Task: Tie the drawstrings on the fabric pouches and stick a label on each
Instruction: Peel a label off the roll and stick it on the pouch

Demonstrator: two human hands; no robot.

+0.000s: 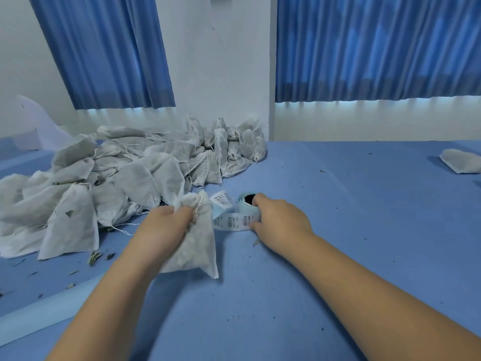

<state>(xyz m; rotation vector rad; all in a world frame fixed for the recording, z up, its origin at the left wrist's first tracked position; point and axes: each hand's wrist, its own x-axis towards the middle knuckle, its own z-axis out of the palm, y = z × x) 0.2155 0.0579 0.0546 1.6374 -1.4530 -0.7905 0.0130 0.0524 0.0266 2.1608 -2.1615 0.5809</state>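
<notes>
A white fabric pouch lies on the blue table in front of me. My left hand grips its gathered neck, with the drawstring showing by my fingers. Just to the right stands a roll of barcode labels on pale blue backing, its loose end curling toward the pouch. My right hand holds the roll, with a finger at its dark core and the thumb against the label strip.
A big heap of white pouches fills the left and back of the blue table. One pouch lies at the far right edge. Dried leaf bits are scattered on the surface. Blue curtains and a white wall stand behind.
</notes>
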